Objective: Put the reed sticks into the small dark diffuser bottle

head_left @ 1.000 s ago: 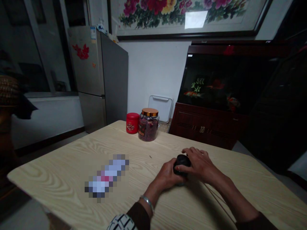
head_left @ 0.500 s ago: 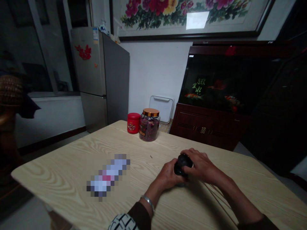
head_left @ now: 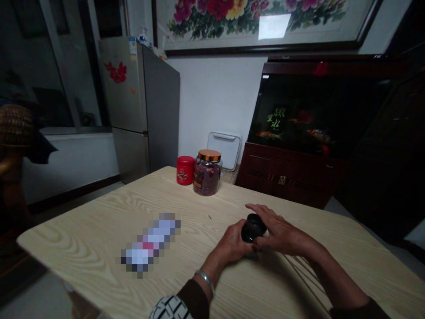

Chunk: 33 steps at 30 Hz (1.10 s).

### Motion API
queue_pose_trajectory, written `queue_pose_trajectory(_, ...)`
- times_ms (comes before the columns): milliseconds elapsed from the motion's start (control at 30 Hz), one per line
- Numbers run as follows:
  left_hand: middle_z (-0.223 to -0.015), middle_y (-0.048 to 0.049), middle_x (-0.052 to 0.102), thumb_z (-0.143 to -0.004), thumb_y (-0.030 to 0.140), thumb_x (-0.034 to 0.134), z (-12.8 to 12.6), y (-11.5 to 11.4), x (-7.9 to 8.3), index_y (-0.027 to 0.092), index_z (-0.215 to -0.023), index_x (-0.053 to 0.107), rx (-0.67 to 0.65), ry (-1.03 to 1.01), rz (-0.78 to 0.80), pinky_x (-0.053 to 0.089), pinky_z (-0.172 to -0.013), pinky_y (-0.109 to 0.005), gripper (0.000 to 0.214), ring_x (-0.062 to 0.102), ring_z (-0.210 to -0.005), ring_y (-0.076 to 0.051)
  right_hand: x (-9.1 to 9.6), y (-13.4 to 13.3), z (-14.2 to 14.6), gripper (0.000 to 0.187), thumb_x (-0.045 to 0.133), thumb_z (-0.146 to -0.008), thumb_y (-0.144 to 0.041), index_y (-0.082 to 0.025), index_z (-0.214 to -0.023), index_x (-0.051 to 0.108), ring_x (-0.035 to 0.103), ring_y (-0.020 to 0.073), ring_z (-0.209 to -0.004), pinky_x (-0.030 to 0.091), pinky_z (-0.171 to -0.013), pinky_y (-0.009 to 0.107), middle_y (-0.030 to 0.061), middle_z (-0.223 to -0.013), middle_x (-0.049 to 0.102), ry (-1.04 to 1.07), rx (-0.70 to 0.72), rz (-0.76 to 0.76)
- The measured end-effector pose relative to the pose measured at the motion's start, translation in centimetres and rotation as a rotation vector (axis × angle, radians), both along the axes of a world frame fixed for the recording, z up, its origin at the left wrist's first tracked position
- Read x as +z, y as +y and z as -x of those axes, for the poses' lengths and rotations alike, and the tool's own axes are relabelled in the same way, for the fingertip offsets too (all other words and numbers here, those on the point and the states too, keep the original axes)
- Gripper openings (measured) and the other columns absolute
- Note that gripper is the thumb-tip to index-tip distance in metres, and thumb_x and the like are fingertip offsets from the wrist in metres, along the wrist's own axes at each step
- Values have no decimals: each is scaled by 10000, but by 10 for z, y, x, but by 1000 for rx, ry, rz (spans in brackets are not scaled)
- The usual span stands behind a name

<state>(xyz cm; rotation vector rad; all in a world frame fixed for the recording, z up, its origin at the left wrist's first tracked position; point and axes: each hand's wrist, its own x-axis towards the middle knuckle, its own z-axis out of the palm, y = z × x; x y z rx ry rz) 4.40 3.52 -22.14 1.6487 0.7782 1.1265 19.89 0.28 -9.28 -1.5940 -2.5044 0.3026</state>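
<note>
A small dark round container with a glossy black lid [head_left: 255,225] is between my two hands, over the right part of the table; its lower part is mostly hidden. My left hand [head_left: 233,241] is wrapped round its left side, closed on it, with a silver bangle at the wrist. Over at the lid's right side is my right hand [head_left: 282,230], its fingers stretched out past the far edge and its thumb low at the near side. Those fingers look loose and apart; whether they touch the lid I cannot tell. Several thin sticks [head_left: 307,279] lie beneath my right forearm.
A clear jar with dried purplish contents [head_left: 207,177] and a red canister [head_left: 185,170] stand at the far edge of the wooden table [head_left: 99,239]. A blurred-out flat item [head_left: 151,243] lies on the left. Behind are a fridge [head_left: 124,97] and a fish tank [head_left: 299,110].
My right hand has loosened from the black lid: its fingers have straightened and spread, and the thumb has slid lower. The left hand keeps its hold in the same place.
</note>
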Motion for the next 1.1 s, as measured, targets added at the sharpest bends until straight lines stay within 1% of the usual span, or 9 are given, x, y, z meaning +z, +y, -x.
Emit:
queue_pose_trajectory(67, -994, -48, 696, -554, 284, 876, 0, 0, 0, 144, -1128, 651, -10, 3, -4, 481, -769, -281, 632, 604, -895, -219, 1, -1, 1, 904, 736, -705, -430, -223, -1500, 359, 459, 347, -1309, 382, -1019, 482, 163, -1476, 445, 8, -29, 3)
queue_pose_trajectory(167, -969, -42, 696, -560, 255, 866, 0, 0, 0, 152, -1149, 639, -36, 21, 39, 477, -720, -267, 639, 612, -845, -205, 3, -1, 5, 589, 663, -785, -521, -187, -1262, 580, 613, 318, -1037, 444, -904, 453, 147, -1193, 615, -37, -110, -13)
queue_pose_trajectory(267, -965, -40, 693, -574, 219, 841, 1, 0, -1, 155, -1159, 639, -22, 38, 51, 465, -696, -259, 622, 617, -834, -202, 3, 2, 3, 348, 652, -807, -391, -201, -1096, 618, 625, 264, -932, 459, -866, 403, 95, -1041, 634, 28, -65, -54)
queue_pose_trajectory(367, -977, -40, 694, -557, 254, 867, 2, -1, 2, 167, -1145, 654, 25, 78, 24, 462, -723, -269, 632, 617, -883, -221, 8, 5, -4, 369, 685, -775, -311, -228, -1112, 560, 615, 240, -972, 474, -879, 378, 68, -1070, 626, 286, 1, -69)
queue_pose_trajectory(533, -1031, -52, 705, -560, 363, 897, 5, -5, 10, 199, -1180, 647, 39, 110, 17, 468, -797, -300, 688, 632, -948, -244, 9, -13, -19, 483, 712, -810, -415, -267, -1204, 477, 628, 229, -974, 503, -853, 371, 54, -1084, 633, 783, -71, 20)
queue_pose_trajectory(633, -1026, -51, 704, -582, 322, 882, 4, -4, 10, 198, -1177, 643, 28, 109, 24, 473, -789, -300, 653, 636, -945, -244, -18, -35, -25, 417, 719, -806, -451, -268, -1132, 535, 622, 243, -1000, 496, -868, 377, 51, -1085, 638, 884, -137, 39)
queue_pose_trajectory(867, -1229, -93, 634, -593, 305, 884, 2, 0, 2, 179, -1260, 603, 120, 114, -107, 434, -1002, -354, 734, 581, -1139, -268, -119, -71, -13, 392, 769, -701, -310, -263, -935, 459, 638, 223, -990, 507, -872, 342, 41, -1027, 631, 1128, -208, 125)
queue_pose_trajectory(967, -1190, -88, 652, -595, 340, 891, 3, 0, 2, 187, -1289, 565, 120, 141, -49, 453, -964, -352, 782, 601, -1097, -261, -135, -79, 2, 361, 708, -725, -244, -261, -979, 452, 636, 214, -1013, 503, -884, 333, 42, -1051, 620, 1046, -197, 109)
queue_pose_trajectory(1100, -1053, -56, 679, -608, 365, 887, 3, 1, 1, 184, -1190, 588, 97, 128, -24, 479, -846, -310, 679, 622, -973, -226, -140, -85, 16, 430, 682, -724, -224, -264, -1097, 470, 638, 222, -978, 490, -890, 357, 39, -1077, 635, 791, -257, 39)
